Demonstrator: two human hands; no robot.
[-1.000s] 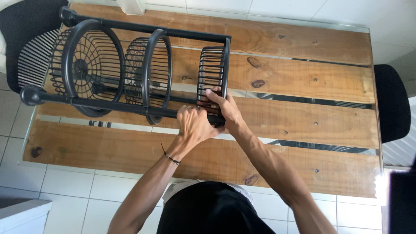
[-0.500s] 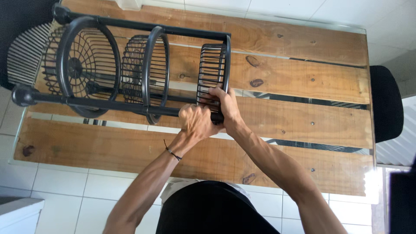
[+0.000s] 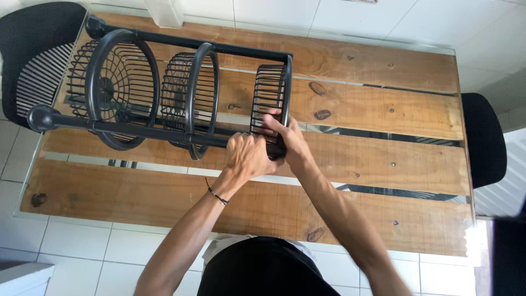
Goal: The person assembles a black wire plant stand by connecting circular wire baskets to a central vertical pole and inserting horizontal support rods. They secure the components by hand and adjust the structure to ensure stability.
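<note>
Hands meet at one spot: the near right corner of a black wire rack [image 3: 181, 93] lying on its side across a wooden tabletop [image 3: 350, 159]. The left hand [image 3: 247, 156] is closed in a tight grip around the rack's near pole [image 3: 131, 130], knuckles up, right where the pole reaches the last basket. The right hand [image 3: 287, 137] sits just beside it, touching it, fingers curled through the wires and over the rim of that last basket [image 3: 271, 104], thumb pressed near the pole's end. Both grips are narrow and hold metal, not air.

From the hands, nearly the whole rack stretches away to the person's left. Its long axis runs side to side across the tabletop, tilted slightly, with the far end higher in the picture. Two more round baskets follow along that line: a middle basket [image 3: 189, 96] and a largest one [image 3: 118, 87] at the far left. A second pole [image 3: 192, 43] runs parallel on the far side. The near pole ends in a round cap [image 3: 39, 118] that reaches past the tabletop's left edge.

Both hands are level with the rack's right end; the left arm lies nearer the rack's length. A thin dark band circles the left wrist [image 3: 216, 194]. Dark chairs [image 3: 482, 140] stand at both ends of the tabletop, over a white tile floor [image 3: 82, 246].
</note>
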